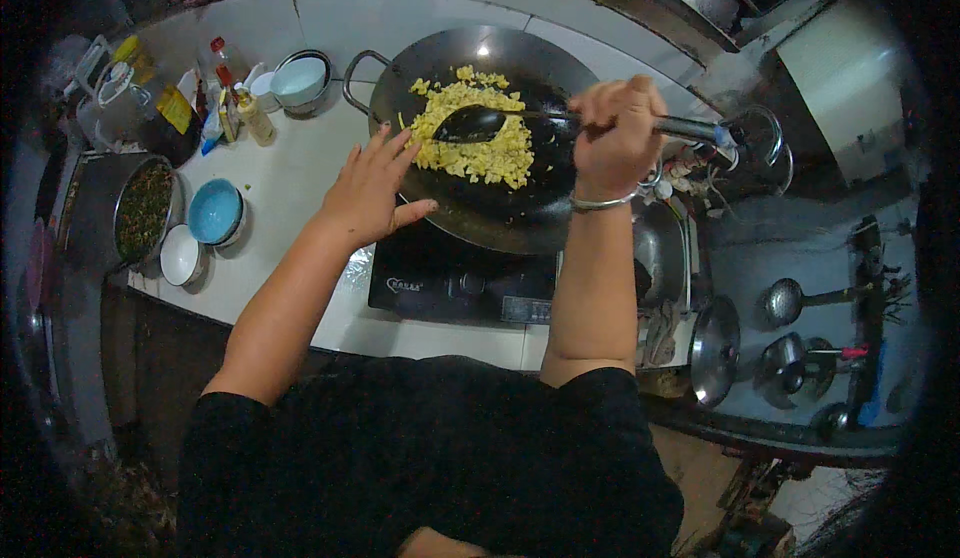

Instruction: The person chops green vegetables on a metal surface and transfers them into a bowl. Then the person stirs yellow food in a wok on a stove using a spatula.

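Note:
A large dark wok [480, 220] with a loop handle stands on a black cooktop [435, 280]. Scrambled egg in small yellow pieces [480, 160] lies in its middle. My right hand [619, 130], over the wok's right side, is closed around the handle of a metal ladle [472, 123], whose dark bowl is over the egg. Whether the ladle presses on the egg cannot be told. My left hand [375, 179] is spread, palm down, at the wok's left rim, with nothing in it; whether it touches the rim is unclear.
Left on the white counter are blue bowls [214, 209], a white bowl [181, 255], a metal basin of chopped greens [146, 209], a pale bowl [298, 82] and several bottles [256, 117]. At right are a sink [660, 250], a metal lid [714, 352] and a hanging skimmer [784, 301].

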The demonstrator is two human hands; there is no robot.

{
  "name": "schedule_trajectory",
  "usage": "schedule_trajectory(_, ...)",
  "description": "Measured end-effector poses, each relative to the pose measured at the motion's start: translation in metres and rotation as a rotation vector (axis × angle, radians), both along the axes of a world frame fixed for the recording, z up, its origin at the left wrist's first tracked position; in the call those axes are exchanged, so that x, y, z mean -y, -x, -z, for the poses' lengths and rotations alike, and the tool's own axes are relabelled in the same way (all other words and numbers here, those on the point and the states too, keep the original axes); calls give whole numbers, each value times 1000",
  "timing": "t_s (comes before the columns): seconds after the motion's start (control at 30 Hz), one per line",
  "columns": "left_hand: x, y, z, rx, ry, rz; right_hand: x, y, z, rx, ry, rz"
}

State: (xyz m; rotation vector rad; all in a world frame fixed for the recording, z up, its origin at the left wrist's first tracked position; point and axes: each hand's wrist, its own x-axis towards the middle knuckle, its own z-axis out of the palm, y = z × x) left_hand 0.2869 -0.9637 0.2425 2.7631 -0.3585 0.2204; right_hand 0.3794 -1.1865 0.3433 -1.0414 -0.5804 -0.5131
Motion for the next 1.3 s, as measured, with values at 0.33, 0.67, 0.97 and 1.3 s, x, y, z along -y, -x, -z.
schedule_trajectory(0.33, 2, 0, -6, -40, -19, -11, -7, -3, 22, -45, 125, 23)
schedule_trajectory(0.67, 4, -1, -7, -53, -55, -16, -8, 6, 20, -21, 150, 61)
schedule_trajectory(0.97, 4, 2, -5, -39, 1, -28, -9, 9, 19, 39, 69, 11)
schedule_trajectory(1.3, 0, 1, 4, 36, 12, 19, 0, 17, 9, 35, -31, -29)
